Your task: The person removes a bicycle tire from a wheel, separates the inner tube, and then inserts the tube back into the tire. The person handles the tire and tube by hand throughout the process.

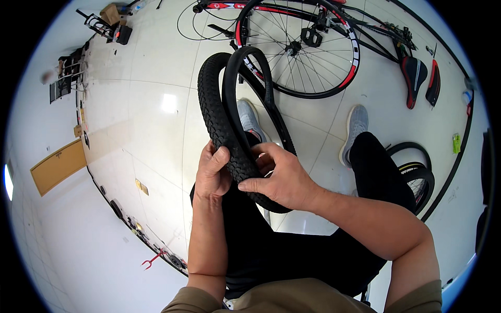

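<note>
A black knobbly bicycle tyre (210, 101) stands upright between my knees. A smooth black inner tube (251, 51) loops out of its upper part, and the tube's lower run goes down inside the tyre. My left hand (213, 169) grips the tyre's outer tread from the left, thumb on the knobs. From the right, my right hand (282, 177) wraps over the near part of the tyre, thumb on the tread and fingers curled inside at the edge. What those fingertips touch inside is hidden.
Ahead lies a bicycle wheel (297, 49) with a red, white and black rim beside a red-black frame (282, 9). A saddle (413, 78) and a red-black mudguard-like part (433, 83) rest at the far right. More wheels (417, 177) lie by my right knee. Parts line the left wall.
</note>
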### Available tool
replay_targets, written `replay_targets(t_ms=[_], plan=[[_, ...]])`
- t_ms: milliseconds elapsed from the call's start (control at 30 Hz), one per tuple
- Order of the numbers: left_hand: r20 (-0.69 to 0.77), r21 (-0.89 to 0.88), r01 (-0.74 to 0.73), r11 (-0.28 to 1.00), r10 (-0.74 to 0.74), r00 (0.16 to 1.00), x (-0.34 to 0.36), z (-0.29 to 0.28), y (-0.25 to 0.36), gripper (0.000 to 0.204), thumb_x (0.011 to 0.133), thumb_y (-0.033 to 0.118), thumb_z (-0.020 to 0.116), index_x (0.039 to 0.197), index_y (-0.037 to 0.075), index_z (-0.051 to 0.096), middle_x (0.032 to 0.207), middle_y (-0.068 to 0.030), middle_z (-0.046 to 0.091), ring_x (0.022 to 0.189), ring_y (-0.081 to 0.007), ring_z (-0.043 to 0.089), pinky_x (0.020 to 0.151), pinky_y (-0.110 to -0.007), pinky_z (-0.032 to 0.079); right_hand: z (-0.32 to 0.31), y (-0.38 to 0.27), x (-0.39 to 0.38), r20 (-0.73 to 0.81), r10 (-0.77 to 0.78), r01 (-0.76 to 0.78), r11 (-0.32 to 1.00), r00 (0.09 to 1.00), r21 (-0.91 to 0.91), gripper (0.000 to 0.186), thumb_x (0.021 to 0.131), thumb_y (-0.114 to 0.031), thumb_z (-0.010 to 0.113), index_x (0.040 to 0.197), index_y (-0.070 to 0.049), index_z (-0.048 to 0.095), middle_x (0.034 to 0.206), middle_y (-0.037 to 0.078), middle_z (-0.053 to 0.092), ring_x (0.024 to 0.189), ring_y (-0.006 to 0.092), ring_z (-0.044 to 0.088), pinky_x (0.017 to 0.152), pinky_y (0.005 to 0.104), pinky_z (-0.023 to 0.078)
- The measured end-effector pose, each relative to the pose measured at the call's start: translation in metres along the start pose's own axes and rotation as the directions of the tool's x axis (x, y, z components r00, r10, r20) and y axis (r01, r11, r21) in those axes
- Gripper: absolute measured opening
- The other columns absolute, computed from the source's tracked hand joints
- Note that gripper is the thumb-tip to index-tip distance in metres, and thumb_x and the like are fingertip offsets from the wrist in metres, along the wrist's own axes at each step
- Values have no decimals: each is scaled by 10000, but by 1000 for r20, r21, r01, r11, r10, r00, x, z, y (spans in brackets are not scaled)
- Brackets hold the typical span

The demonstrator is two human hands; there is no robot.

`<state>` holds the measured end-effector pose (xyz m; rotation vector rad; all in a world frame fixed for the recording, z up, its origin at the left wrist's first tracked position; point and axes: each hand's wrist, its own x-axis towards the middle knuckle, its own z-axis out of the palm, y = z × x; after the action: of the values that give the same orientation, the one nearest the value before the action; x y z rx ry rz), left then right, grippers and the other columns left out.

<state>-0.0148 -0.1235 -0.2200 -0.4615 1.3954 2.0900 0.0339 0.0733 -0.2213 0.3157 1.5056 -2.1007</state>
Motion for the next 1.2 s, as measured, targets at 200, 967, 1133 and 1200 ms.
replay_targets(t_ms=[200, 967, 1133, 1200], plan=[[-13, -12, 49, 999, -50, 999, 2, 9, 3, 742, 809, 402, 848, 1315, -25, 514, 1170, -160, 662, 1005, -264, 689, 904, -407, 586, 2, 9, 0, -52, -89, 80, 986, 995, -143, 505, 770, -217, 884, 1118, 41, 624, 1028, 139, 665, 853, 175, 682, 748, 304, 568], [2, -28, 63, 998, -63, 998, 9, 2, 1, 579, 883, 355, 788, 1259, -28, 572, 1129, -152, 691, 1023, -263, 686, 934, -402, 564, -13, -15, 12, 77, 96, -91, 994, 992, -57, 583, 750, -163, 874, 1147, 66, 513, 967, 156, 649, 882, 222, 670, 803, 346, 548], [-9, -46, 70, 997, -70, 998, 9, 3, 3, 518, 900, 281, 771, 1262, -31, 571, 1159, -147, 689, 1055, -257, 679, 966, -395, 546, -12, -20, 11, 58, 96, -87, 985, 994, -148, 599, 734, -196, 885, 1117, 71, 511, 959, 167, 637, 862, 252, 673, 783, 365, 547], [-17, -58, 74, 996, -76, 997, 9, 4, 3, 494, 902, 251, 762, 1256, -37, 574, 1161, -150, 690, 1048, -259, 682, 960, -394, 550, -12, -20, 12, 54, 99, -87, 978, 994, -188, 599, 712, -222, 901, 1078, 68, 526, 960, 171, 635, 863, 274, 674, 789, 382, 544]])
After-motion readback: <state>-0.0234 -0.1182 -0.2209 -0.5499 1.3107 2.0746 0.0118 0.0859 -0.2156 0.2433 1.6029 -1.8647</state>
